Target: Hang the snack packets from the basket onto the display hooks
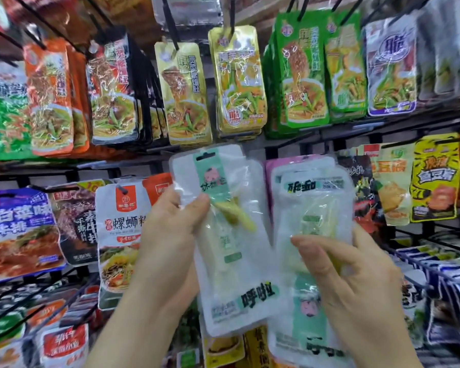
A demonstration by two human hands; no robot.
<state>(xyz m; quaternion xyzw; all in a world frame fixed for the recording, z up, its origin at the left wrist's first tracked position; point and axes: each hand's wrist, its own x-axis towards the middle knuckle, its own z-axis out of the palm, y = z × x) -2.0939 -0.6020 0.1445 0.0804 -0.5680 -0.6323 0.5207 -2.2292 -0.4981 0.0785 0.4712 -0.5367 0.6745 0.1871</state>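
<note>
My left hand [170,235] grips a white and mint-green snack packet [234,261] upright, thumb on its front and its hang slot at the top. My right hand [351,280] holds a stack of similar white and mint-green packets [314,203], some turned upside down, with fingers curled over their front. Both sets are in front of the display rack at centre. Black display hooks [170,22] carry rows of packets above. No basket is in view.
Yellow packets [237,81], green packets [300,73] and orange packets [51,96] hang in the upper row. A white and orange packet [120,229] hangs left of my left hand; yellow tiger-print packets [436,179] hang at right. Blue packets [457,282] fill hooks at lower right.
</note>
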